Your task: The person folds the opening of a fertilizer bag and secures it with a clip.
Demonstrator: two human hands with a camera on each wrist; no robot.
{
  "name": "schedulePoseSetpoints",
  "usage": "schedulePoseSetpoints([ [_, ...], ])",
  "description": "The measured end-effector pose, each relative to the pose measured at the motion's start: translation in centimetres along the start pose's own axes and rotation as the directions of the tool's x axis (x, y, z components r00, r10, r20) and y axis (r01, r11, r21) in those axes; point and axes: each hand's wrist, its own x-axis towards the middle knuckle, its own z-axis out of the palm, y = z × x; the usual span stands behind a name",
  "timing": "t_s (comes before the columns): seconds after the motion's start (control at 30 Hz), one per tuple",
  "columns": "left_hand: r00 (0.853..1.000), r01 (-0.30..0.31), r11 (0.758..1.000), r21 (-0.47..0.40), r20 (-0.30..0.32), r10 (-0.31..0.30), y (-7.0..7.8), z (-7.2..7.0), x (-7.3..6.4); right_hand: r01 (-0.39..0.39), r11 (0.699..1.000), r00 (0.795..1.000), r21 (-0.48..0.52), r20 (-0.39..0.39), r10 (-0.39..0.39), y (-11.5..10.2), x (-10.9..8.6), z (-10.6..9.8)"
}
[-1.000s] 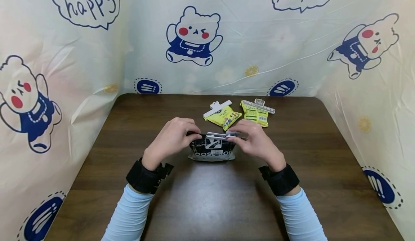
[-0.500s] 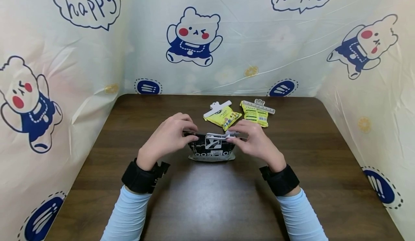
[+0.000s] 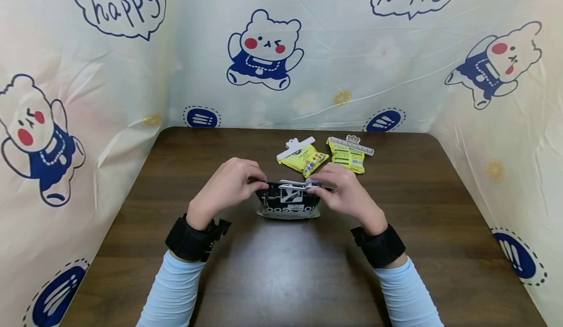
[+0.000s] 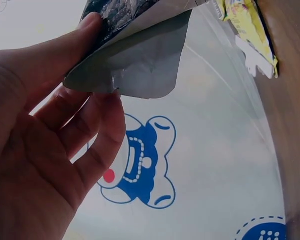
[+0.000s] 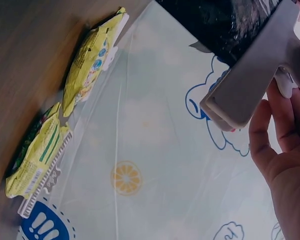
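A black bag (image 3: 288,202) with white print and a silvery lower edge stands upright at mid-table. Its top left corner is pinched by the left hand (image 3: 230,183). From the left wrist, the thumb presses the bag's black face while fingers touch its grey inner flap (image 4: 140,65). A light grey sealing clip (image 5: 257,75) lies across the right part of the top edge. The right hand (image 3: 345,192) grips this clip by its handle, partly cut off in the right wrist view. How far the clip's jaws are apart is hard to see.
Behind the bag lie two small yellow packets: the left packet (image 3: 303,160) bears a white clip (image 3: 295,148), the right packet (image 3: 347,158) a clear ruler-marked clip (image 3: 352,145). A printed curtain (image 3: 308,107) surrounds the brown table (image 3: 281,278) at the back and sides.
The left hand has shifted slightly left, to the corner of the bag's top edge. The right hand, clip and yellow packets stay nearly where they were.
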Motion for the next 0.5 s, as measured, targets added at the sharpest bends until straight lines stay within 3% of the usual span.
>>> schedulePoseSetpoints([
  [0.27,1.000,-0.014,1.000,-0.004,-0.009,0.014,0.14,0.29,0.19,0.051,0.999,0.998,-0.004,-0.037,-0.051,-0.05,0.10,0.69],
  [0.5,1.000,0.000,1.000,0.003,-0.005,0.000,0.10,0.43,0.22,-0.055,0.998,0.998,-0.002,0.027,0.055,-0.41,0.14,0.50],
])
